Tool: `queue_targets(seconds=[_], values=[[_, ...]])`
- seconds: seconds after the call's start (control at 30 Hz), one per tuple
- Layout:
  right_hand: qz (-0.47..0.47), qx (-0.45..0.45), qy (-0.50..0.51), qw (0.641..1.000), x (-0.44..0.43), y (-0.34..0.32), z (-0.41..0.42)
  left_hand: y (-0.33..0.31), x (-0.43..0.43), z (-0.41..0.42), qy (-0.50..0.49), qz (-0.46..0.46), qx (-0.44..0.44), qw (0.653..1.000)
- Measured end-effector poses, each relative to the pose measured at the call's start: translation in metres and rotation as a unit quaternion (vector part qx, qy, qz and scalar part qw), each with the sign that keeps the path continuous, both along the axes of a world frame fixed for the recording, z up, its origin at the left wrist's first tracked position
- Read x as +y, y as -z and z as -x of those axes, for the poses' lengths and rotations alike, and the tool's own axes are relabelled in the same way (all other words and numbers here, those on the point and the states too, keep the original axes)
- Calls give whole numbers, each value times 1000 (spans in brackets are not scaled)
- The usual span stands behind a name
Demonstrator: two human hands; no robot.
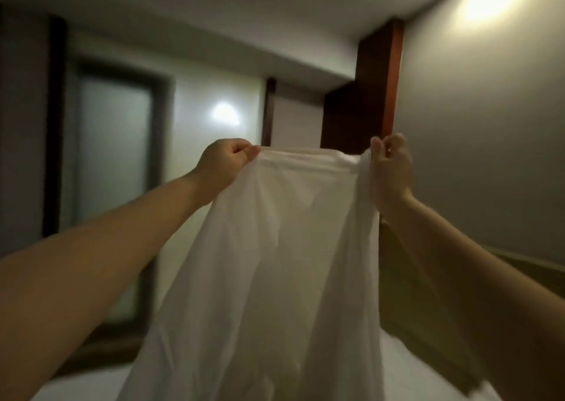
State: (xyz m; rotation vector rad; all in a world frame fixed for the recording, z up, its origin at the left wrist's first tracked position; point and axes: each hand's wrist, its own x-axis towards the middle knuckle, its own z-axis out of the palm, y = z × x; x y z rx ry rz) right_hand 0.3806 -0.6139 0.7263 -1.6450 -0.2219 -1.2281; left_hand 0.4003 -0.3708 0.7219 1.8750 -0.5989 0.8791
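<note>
Both arms reach up in the middle of the frame. The left hand (224, 159) and the right hand (389, 168) each pinch a top corner of a white sheet (284, 263) with curled fingers. They hold it high and wide so it hangs flat, likely to shake or spread it over the bed (91, 385) at the bottom.

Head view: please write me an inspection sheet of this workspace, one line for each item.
surface: a white surface, perhaps a bed, shows low in the frame; the sheet hides most of it.
job's things: white sheet, held up by its top edge and hanging down.
clutter: nothing seen.
grippers: left hand pinches the sheet's top left corner; right hand grips the top right corner.
cables: nothing seen.
surroundings: frosted glass door, dark wood panel, wall light; the picture is blurred.
</note>
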Motion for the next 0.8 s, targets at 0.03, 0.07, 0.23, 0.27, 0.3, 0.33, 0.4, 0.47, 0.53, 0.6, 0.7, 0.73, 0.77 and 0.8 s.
queue_targets(seconds=[0.03, 0.07, 0.23, 0.27, 0.3, 0.33, 0.4, 0.47, 0.53, 0.6, 0.7, 0.73, 0.77, 0.8], values=[[12, -35, 13, 999, 10, -39, 6, -27, 10, 13, 5, 20, -21, 1000], [18, -63, 24, 998, 20, -71, 13, -44, 20, 26, 30, 32, -31, 999], [92, -97, 49, 990, 50, -132, 35, -26, 74, 62, 202, -1, 130, 971], [110, -90, 52, 988, 57, -133, 37, -18, 83, 62, 211, 5, 153, 966], [122, -84, 51, 988, 64, -136, 40, -15, 90, 65, 216, 21, 165, 962], [123, -78, 47, 988, 70, -140, 41, -17, 95, 63, 213, 47, 164, 962], [106, -81, 39, 990, 80, -154, 42, -31, 103, 67, 207, 115, 143, 961], [90, -97, 38, 990, 86, -172, 47, -43, 104, 74, 215, 153, 114, 958], [86, -107, 55, 989, 87, -184, 55, -30, 100, 83, 249, 157, 113, 949], [80, -106, 77, 988, 83, -187, 61, -7, 87, 84, 280, 166, 176, 929], [67, -94, 81, 990, 79, -181, 60, 31, 76, 83, 321, 195, 226, 899], [60, -89, 79, 991, 77, -178, 56, 35, 76, 77, 321, 239, 222, 889], [58, -80, 81, 992, 76, -175, 52, 35, 77, 74, 306, 269, 216, 887], [62, -68, 89, 992, 73, -171, 48, 34, 80, 69, 281, 269, 204, 899]])
